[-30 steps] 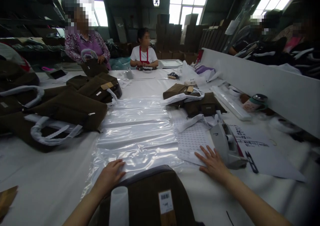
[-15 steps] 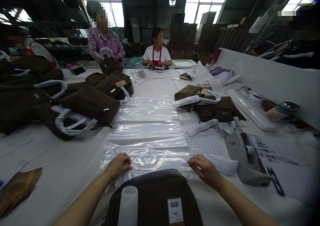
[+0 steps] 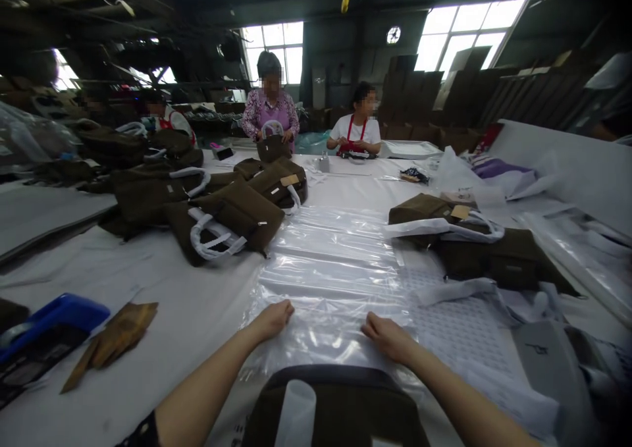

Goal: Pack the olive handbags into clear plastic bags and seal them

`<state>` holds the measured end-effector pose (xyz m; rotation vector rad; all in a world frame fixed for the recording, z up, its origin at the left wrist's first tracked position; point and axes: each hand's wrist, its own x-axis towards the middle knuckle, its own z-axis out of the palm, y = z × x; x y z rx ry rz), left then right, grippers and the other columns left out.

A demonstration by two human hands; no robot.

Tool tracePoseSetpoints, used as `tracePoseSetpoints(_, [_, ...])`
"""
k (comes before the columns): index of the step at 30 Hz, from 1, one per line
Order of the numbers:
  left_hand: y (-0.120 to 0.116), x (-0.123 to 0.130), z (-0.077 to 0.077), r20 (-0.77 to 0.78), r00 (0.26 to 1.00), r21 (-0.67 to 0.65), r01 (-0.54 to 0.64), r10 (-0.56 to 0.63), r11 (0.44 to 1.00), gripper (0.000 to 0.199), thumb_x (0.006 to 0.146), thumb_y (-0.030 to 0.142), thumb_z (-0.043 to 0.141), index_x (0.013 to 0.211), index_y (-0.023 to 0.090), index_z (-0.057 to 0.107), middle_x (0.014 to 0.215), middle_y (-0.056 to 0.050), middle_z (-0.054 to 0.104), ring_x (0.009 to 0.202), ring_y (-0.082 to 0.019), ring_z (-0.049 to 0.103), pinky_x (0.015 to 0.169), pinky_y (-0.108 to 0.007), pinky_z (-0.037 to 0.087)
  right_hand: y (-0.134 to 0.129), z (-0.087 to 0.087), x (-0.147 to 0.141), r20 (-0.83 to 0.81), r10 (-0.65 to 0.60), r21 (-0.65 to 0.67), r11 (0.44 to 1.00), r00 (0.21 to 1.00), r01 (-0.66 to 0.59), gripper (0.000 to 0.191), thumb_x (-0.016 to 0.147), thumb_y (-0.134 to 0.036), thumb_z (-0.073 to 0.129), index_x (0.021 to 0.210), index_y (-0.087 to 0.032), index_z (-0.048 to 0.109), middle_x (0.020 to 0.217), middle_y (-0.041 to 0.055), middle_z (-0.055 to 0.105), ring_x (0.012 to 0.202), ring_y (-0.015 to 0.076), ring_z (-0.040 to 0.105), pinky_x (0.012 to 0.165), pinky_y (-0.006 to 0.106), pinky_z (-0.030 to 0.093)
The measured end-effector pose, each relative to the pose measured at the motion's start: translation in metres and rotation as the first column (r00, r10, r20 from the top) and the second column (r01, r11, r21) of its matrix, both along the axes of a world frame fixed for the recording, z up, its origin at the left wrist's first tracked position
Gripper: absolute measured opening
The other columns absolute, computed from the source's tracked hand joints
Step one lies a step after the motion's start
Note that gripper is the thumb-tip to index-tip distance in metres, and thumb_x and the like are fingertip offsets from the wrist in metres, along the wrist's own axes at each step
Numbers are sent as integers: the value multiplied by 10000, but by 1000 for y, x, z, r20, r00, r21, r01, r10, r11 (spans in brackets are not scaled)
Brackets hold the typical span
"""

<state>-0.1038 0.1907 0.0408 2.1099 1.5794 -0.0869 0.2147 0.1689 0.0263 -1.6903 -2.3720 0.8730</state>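
Note:
Clear plastic bags [image 3: 330, 262] lie flat in a stack on the white table [image 3: 162, 322]. My left hand [image 3: 274, 318] is closed on the left part of the near plastic, and my right hand [image 3: 384, 334] pinches it on the right. Between my forearms, at the bottom edge, a dark olive bag [image 3: 355, 407] lies with its top toward the plastic. A roll of white wrapping [image 3: 297, 411] rests on it, and a pale label shows at the frame's bottom edge.
Olive bags with wrapped handles [image 3: 237, 216] are piled at left, others [image 3: 513, 256] at right. A grey tape dispenser [image 3: 548, 361], a blue tray [image 3: 69, 315] and brown paper [image 3: 118, 335] lie nearer. Two people [image 3: 270, 114] work across the table.
The view has swung left, bringing the blue tray into sight. My hands have drawn closer together and their fingers have closed on the plastic.

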Motion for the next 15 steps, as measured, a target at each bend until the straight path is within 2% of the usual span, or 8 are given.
tracePoseSetpoints(2, [-2,3,11,-17,1000,37,0,0,999,314,908,379,273,948,183,515,836,-59,631,781,-203,595,703,-299,420,2,13,-3,37,29,23,999,999,-30,148,843,-299,511,918,-177,549,818,55,631,751,204,568,647,279,360])
tracePoseSetpoints(4, [-10,4,23,-42,997,88,62,-59,994,344,803,468,484,994,185,523,917,-84,636,874,-258,587,768,-349,419,0,24,0,72,69,35,997,995,-71,100,829,-253,524,889,-195,579,849,51,640,795,206,576,675,276,352])
tracePoseSetpoints(6, [-21,3,34,-72,988,132,143,-135,981,340,730,389,593,997,181,554,956,-107,636,924,-299,572,828,-402,401,-4,31,6,114,103,29,994,988,-107,147,847,-212,478,782,-195,608,804,56,646,784,210,586,674,280,344])
tracePoseSetpoints(9, [-39,-2,45,-107,979,153,190,-175,970,208,808,200,454,950,150,597,883,-130,642,878,-290,587,825,-430,407,-10,36,15,173,121,14,992,977,-125,215,832,-144,448,704,-173,617,741,84,646,734,224,592,638,288,330])
tracePoseSetpoints(10, [-44,-2,48,-106,981,169,182,-166,969,235,829,193,421,983,143,592,899,-136,639,895,-286,584,838,-433,408,-11,36,16,183,115,16,993,976,-119,213,827,-130,441,719,-169,620,741,91,648,729,227,593,629,288,327])
tracePoseSetpoints(12, [-52,2,50,-66,988,250,151,-139,956,337,828,320,489,1114,147,535,1024,-139,608,1000,-288,543,904,-437,389,-11,38,16,181,92,28,995,979,-98,212,838,-136,422,761,-169,617,748,86,651,724,217,593,617,281,327])
tracePoseSetpoints(14, [-57,11,48,-18,992,360,122,-124,925,611,712,460,633,1217,167,453,1158,-133,542,1091,-298,480,968,-441,355,-8,42,13,161,66,40,996,985,-74,216,865,-172,402,785,-176,603,758,64,655,714,191,593,610,264,334])
tracePoseSetpoints(15, [-58,15,46,-17,992,394,125,-129,911,648,673,452,673,1214,172,453,1159,-127,537,1084,-298,479,965,-439,363,-6,44,12,151,57,43,997,987,-64,225,877,-189,390,787,-179,595,764,53,656,712,177,593,609,255,338])
